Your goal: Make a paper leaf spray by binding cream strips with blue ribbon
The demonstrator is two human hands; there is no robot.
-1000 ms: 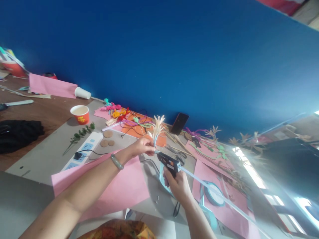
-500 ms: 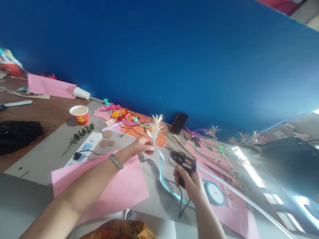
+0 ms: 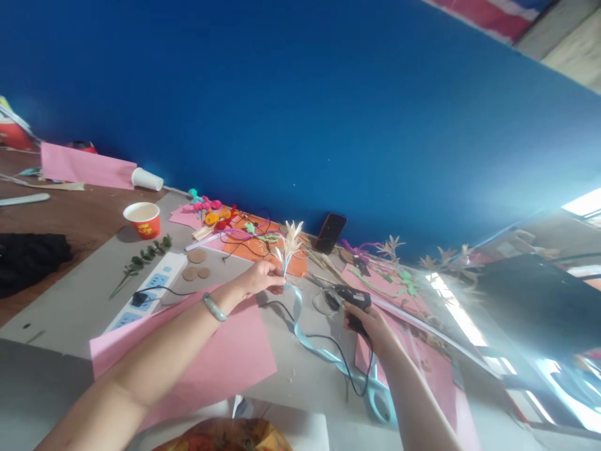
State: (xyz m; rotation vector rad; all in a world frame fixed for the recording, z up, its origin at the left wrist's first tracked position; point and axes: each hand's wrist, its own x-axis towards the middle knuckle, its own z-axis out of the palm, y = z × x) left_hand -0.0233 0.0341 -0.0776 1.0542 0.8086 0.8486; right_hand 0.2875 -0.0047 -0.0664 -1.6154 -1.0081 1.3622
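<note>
My left hand (image 3: pixel 265 279), with a bracelet on its wrist, pinches the stem of a pale dried-looking flower (image 3: pixel 291 241) held upright. From the stem a light blue ribbon (image 3: pixel 299 319) trails down to the right, to a ribbon roll (image 3: pixel 379 404) beside my right forearm. My right hand (image 3: pixel 369 318) grips a black glue gun (image 3: pixel 352 297), its nozzle toward the left. The gun's black cord (image 3: pixel 345 357) loops below the hand. A clear ring-like object (image 3: pixel 325 302) lies near the nozzle.
Pink paper (image 3: pixel 211 363) lies under my left forearm. A power strip (image 3: pixel 150 291), green sprig (image 3: pixel 145 255), paper cup (image 3: pixel 143 220) and cork discs (image 3: pixel 190 273) are at the left. A phone (image 3: pixel 330 233) leans against the blue wall (image 3: pixel 300 113); more flowers stand right.
My right hand has moved slightly right with the glue gun, which is now turned more level. The ribbon roll has shifted down and left. The flower stays in my left hand.
</note>
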